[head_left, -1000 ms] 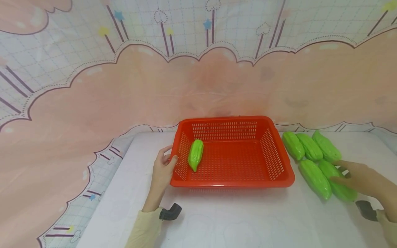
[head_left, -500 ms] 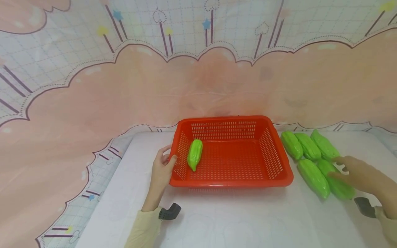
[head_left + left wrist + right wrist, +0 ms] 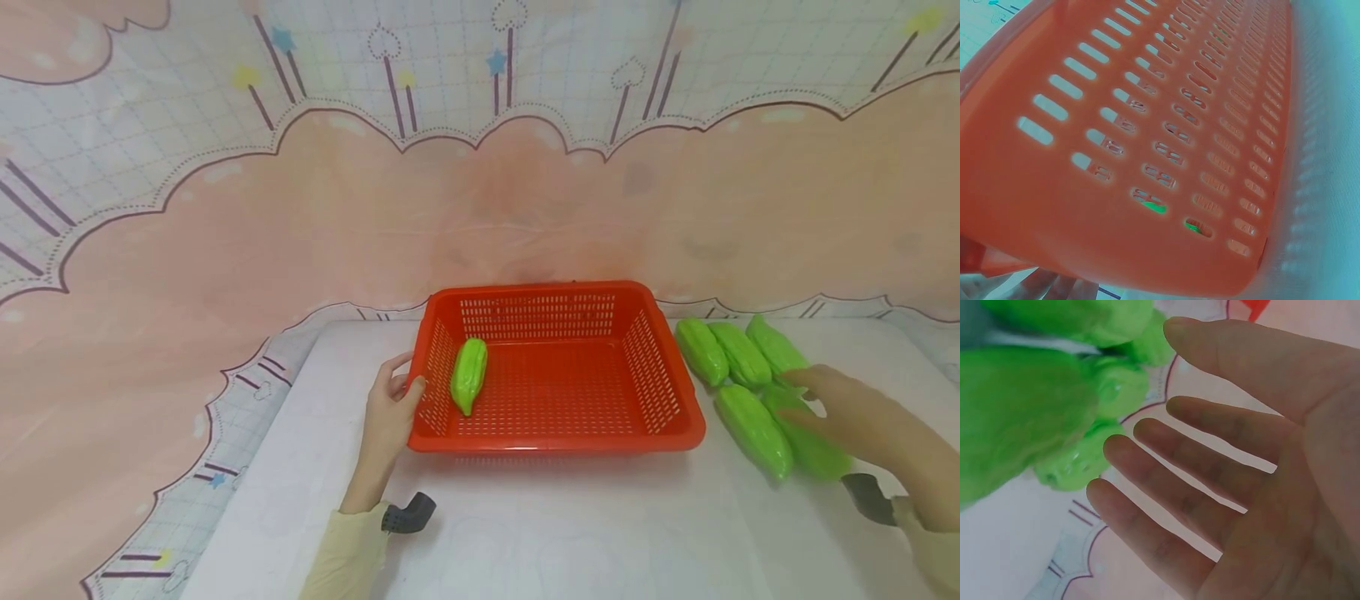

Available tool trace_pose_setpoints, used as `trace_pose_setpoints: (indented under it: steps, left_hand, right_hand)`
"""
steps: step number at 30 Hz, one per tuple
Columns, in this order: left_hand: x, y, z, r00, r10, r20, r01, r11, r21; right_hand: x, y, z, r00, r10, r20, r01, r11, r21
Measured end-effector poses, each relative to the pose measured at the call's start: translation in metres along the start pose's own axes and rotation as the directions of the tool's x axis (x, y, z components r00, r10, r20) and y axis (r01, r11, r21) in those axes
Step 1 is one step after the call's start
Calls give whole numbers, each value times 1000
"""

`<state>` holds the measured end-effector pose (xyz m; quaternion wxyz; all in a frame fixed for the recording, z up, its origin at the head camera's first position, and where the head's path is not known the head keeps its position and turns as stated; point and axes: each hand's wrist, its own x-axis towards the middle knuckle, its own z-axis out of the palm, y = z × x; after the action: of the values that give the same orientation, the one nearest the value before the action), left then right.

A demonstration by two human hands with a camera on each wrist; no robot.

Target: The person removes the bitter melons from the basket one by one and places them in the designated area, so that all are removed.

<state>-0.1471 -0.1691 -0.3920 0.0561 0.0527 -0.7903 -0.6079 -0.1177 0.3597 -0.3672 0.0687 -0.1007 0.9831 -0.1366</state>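
My left hand (image 3: pixel 390 421) grips the left rim of a red plastic basket (image 3: pixel 543 444), its thumb over the edge and fingers outside. In the left wrist view the basket's slotted wall (image 3: pixel 1110 219) fills most of the picture, with fingers (image 3: pixel 1035 284) under the rim at bottom left. One glossy green ridged gourd (image 3: pixel 469 375) lies inside at the basket's left. My right hand (image 3: pixel 862 417) hovers over the nearest right gourd (image 3: pixel 813 450), partly covering it. The right wrist view shows its fingers (image 3: pixel 1179 487) spread and holding nothing, palm visible, with green gourds (image 3: pixel 1016 419) beyond the fingertips.
Right of the basket, more gourds lie in two rows: three at the back, including one at the left (image 3: pixel 702 352), and a front one (image 3: pixel 753 431) beside the covered one. The white tabletop (image 3: pixel 585 533) meets a patterned cloth backdrop (image 3: pixel 525 200) behind.
My right hand has shifted slightly left and away from me above the gourds. The left hand keeps its grip on the basket. The whole head view has slid a little.
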Motion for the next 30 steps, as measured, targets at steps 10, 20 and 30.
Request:
trace_pose_setpoints:
  steps: [10,20,30]
  left_hand:
    - [0,1,0,1000,1,-4,-1,1000,0]
    - [-1,2,0,1000,2,-8,-2,1000,4]
    - [1,-1,0,1000,14,-14,-14,1000,1]
  right_hand:
    - [7,-23,-3,998,-57,-36,57,998,-18]
    - [12,-44,-7,987,-131,-94,128,991,-38]
    - [21,-63,-12,986,-149,-81,150,989,2]
